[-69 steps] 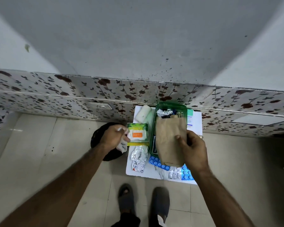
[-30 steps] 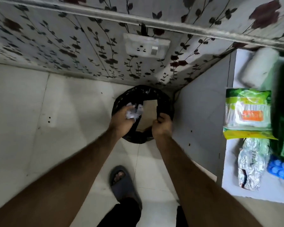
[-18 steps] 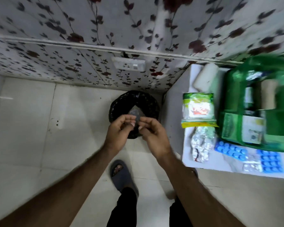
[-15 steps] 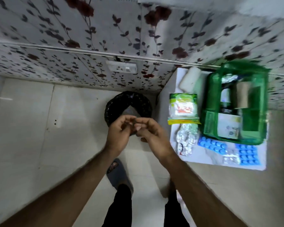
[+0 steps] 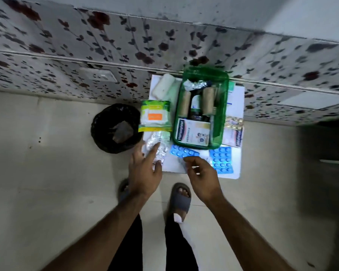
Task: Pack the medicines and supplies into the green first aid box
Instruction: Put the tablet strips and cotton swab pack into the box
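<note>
The green first aid box sits at about 12 o'clock on the white table, already holding two brown rolls, a dark bottle and a plaster carton. Both hands are empty with fingers spread: the left hand reaches toward the silver foil strips at 11 o'clock, the right hand hovers by the blue blister packs at 1 o'clock. It is probably best to pinch each flat strip by its edge, lift cleanly, and slide it upright beside the carton, where room remains.
</note>
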